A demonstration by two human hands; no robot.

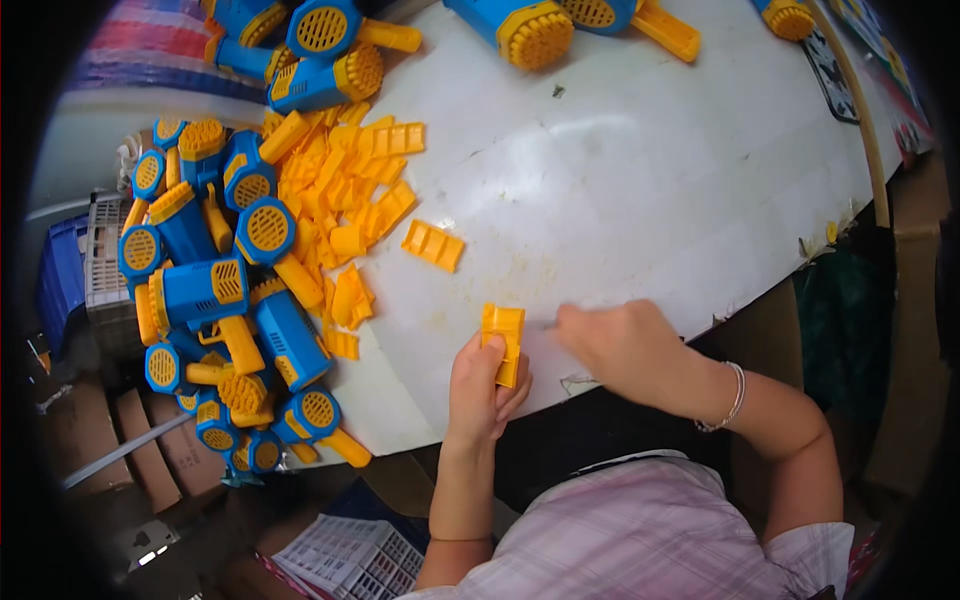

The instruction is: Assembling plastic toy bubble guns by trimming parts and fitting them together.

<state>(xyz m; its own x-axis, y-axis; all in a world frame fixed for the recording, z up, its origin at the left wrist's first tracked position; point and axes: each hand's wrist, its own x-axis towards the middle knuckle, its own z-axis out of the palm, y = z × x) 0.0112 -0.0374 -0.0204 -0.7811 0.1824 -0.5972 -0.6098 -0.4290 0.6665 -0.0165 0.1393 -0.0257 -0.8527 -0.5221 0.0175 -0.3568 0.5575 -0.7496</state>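
My left hand (477, 388) grips a yellow plastic cover piece (503, 330), with the thumb laid across its ribbed inner face. The piece stands nearly upright above the table's near edge. To its right, my right hand (630, 350) is closed and blurred by motion, fingertips pointing at the piece but apart from it. Something small and dark seems to stick out from those fingertips, too blurred to name. A single loose yellow cover (433, 245) lies beyond my left hand, beside a heap of similar yellow covers (340, 180).
Many blue and yellow toy bubble guns (205, 290) are piled along the table's left side. More toy guns (510, 35) lie at the far edge. The white tabletop (640, 170) has scattered yellow crumbs. A wooden strip (855, 110) runs along the right; a crate (110, 250) stands left.
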